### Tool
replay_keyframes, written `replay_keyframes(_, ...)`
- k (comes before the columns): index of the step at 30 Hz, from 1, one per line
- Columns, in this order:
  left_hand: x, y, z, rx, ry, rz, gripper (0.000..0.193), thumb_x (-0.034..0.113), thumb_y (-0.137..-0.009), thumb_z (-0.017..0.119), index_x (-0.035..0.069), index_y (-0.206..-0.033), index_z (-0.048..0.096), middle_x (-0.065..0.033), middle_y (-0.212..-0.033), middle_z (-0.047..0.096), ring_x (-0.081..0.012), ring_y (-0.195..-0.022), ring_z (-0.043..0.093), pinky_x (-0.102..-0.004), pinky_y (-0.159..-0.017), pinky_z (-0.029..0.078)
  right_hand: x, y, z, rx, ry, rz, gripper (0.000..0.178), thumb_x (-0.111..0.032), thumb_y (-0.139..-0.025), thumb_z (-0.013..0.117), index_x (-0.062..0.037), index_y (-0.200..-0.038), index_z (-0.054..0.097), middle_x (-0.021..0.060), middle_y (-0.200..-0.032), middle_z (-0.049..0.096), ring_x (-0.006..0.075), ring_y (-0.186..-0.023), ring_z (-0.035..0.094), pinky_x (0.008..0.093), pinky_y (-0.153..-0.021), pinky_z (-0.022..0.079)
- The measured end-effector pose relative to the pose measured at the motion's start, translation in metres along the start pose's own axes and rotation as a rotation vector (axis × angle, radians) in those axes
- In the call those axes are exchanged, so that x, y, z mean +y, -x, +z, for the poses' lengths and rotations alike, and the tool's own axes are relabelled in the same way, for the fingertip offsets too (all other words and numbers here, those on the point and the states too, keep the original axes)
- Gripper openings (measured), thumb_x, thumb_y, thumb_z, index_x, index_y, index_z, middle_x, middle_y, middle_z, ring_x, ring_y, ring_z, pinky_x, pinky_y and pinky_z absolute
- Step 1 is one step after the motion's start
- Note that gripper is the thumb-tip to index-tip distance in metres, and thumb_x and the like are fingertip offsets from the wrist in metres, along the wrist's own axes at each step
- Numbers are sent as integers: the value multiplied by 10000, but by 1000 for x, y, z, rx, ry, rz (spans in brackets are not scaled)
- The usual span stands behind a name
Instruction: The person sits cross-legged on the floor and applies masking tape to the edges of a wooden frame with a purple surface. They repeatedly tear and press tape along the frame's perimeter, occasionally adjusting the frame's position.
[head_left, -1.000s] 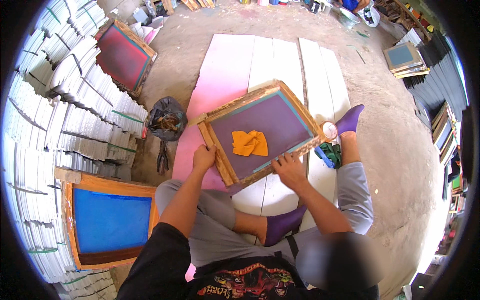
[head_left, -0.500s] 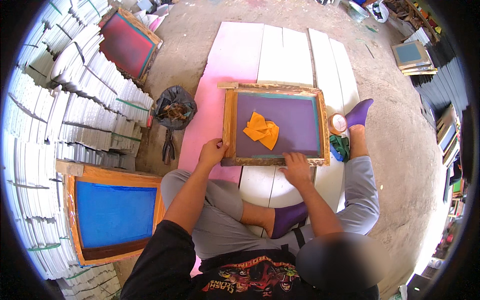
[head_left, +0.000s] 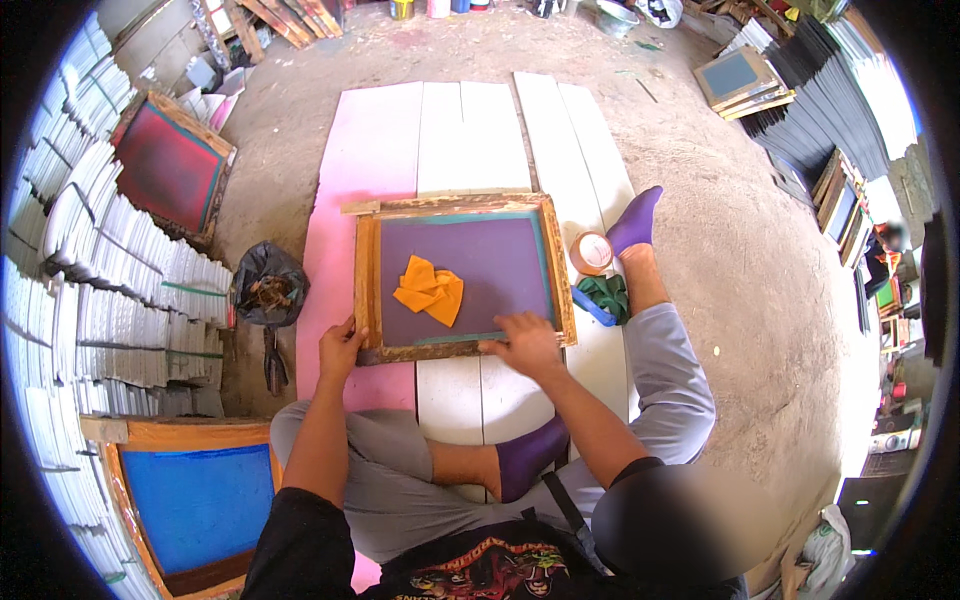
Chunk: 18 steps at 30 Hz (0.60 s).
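A wooden screen-printing frame (head_left: 455, 350) with purple mesh lies flat in front of me on white and pink boards. On its mesh, left of the middle, rests a crumpled orange cloth (head_left: 430, 291). My left hand (head_left: 341, 348) is closed around the frame's near left corner, with the thumb and fingers at its edge. Over the near rail, toward the right, my right hand (head_left: 530, 345) lies with fingers spread, fingertips reaching onto the mesh. It holds nothing that I can see.
Right of the frame are a tape roll (head_left: 591, 252) and green cloth (head_left: 604, 296), beside my foot. To the left stand a blue-meshed frame (head_left: 200, 500), a black bag (head_left: 270, 283) and stacked white sheets (head_left: 120, 340). A red-meshed frame (head_left: 168, 165) leans farther back.
The whole view has shifted, so the frame appears farther left and slightly lower. My right fingers reach a little farther over the mesh. The left hand stays at the corner.
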<state>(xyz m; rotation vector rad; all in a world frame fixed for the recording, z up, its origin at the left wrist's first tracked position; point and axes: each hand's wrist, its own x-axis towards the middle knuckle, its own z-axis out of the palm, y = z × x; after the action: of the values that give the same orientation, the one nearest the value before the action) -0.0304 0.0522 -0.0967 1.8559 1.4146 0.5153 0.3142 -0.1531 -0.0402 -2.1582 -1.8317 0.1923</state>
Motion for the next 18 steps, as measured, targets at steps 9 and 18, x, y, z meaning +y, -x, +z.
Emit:
replay_keyframes(9, 35, 3, 2, 357, -45, -95, 376, 240, -916, 772, 52, -1241, 748, -189, -1192, 626, -314, -1047, 624, -396, -919, 516, 170, -52, -27, 148, 419, 474, 316, -259, -925, 666, -76, -1182, 672, 118, -1196, 706, 314, -1230, 597, 512, -1065, 444)
replay_keyframes(18, 83, 7, 10, 459, -27, 293, 296, 183, -878, 790, 47, -1139, 759, -187, -1207, 641, -353, -1182, 576, -453, -1042, 446, 163, -50, -63, -146, 561, 268, 148, -207, -956, 610, -127, -1044, 696, 66, -1079, 751, 269, -1201, 636, 545, -1118, 407)
